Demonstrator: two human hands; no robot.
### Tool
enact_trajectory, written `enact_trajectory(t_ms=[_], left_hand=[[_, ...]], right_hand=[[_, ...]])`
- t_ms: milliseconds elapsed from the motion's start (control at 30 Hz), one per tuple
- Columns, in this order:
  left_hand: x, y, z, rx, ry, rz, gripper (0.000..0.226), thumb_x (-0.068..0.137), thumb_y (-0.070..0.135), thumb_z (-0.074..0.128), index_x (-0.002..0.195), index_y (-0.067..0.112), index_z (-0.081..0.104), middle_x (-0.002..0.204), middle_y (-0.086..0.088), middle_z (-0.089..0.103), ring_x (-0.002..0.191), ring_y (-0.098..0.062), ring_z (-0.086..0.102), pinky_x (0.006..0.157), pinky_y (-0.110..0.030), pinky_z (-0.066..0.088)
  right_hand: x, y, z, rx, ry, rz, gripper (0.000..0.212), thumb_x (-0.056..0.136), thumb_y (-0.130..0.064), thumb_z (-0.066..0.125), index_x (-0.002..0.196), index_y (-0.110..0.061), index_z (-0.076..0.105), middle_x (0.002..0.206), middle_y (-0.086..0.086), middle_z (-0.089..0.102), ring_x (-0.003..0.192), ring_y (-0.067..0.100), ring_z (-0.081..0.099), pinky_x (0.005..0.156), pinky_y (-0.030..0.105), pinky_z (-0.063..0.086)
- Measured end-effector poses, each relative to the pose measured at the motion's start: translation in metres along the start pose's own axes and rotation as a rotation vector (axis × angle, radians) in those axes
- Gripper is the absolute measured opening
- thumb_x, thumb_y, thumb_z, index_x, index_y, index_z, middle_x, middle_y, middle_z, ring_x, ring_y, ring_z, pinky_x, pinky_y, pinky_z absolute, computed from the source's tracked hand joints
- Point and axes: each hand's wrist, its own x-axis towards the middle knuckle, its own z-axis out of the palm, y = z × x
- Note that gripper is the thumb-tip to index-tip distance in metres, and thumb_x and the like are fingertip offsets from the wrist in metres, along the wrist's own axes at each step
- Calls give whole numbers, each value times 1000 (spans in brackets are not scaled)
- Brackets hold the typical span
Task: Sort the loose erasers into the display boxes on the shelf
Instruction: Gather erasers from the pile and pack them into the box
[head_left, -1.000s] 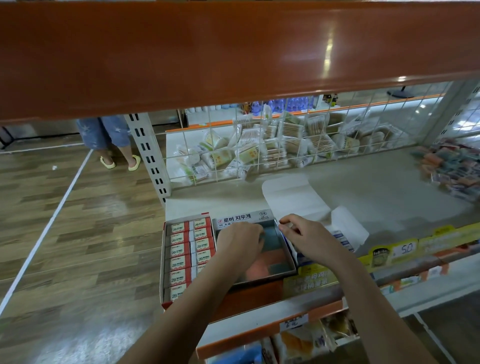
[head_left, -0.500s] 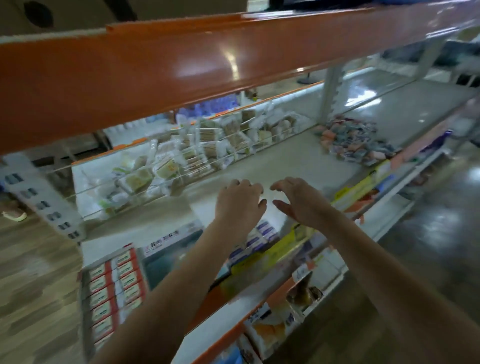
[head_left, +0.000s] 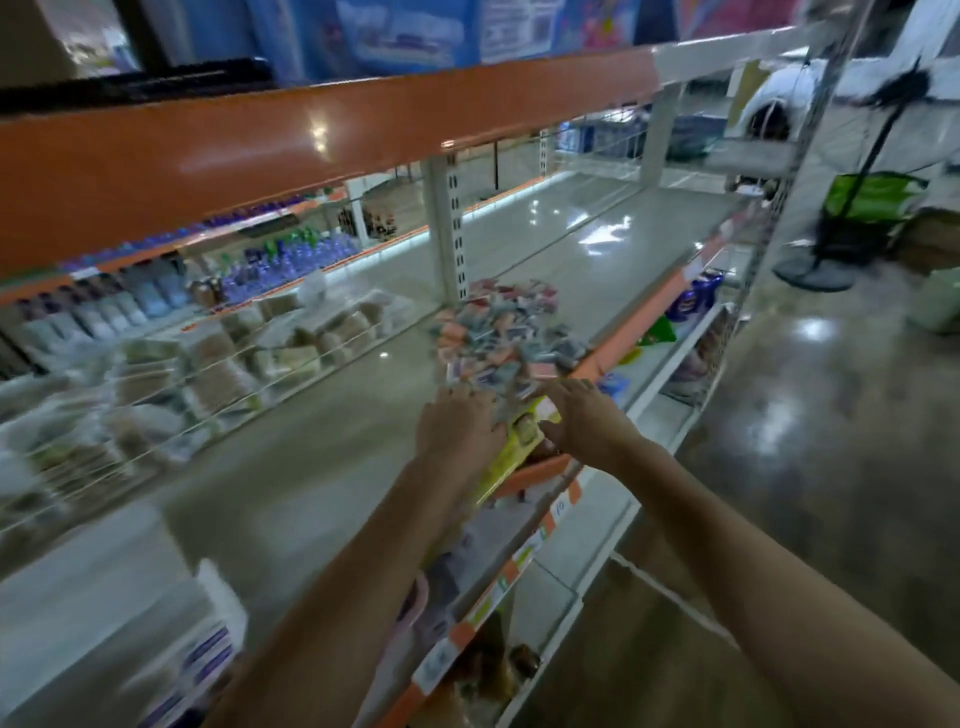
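The orange shelf edge (head_left: 322, 150) in the upper half of the frame looks like glossy painted metal, catching a bright glare. The shelf (head_left: 291, 467) board below it is smooth, pale and faintly shiny. The white upright post (head_left: 441, 228) at centre seems perforated metal. The floor (head_left: 831, 415) at right is polished and mirror-wet with reflections. The erasers (head_left: 498, 332) look blurred, their wrappers slick.

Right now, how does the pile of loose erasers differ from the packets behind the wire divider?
The loose erasers lie in a jumbled heap near the shelf's front edge; the packets sit in rows behind the wire divider. The erasers are small, in orange, pink and grey-blue; the packets are larger, pale and brownish. Both hands, left hand and right hand, reach the erasers, not the packets. Both are blurred.
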Motion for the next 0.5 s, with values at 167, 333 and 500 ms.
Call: enact_trajectory(t_ms=[167,333,500], left_hand=[[66,7,18,-28,32,-28,44,93,42,46,132,22,47,135,-8,47,127,-29,39,95,-39,40],[139,-6,19,-76,109,-116,45,91,48,50,125,19,53,122,-10,57,111,-29,54,84,-37,45],[201,-31,26,-163,106,-213,45,88,35,56,130,20,48,127,-7,57,114,-26,55,88,-35,44]], right_hand=[[48,49,4,76,37,24,40,92,-29,52,130,-17,47,131,8,48,120,29,46,93,43,43],[113,83,2,93,30,17,39,93,-26,48,130,-14,47,131,10,48,121,29,45,96,35,37],[185,109,-2,127,-5,11,44,92,-28,51,133,-11,46,131,12,49,121,31,45,100,39,38]])
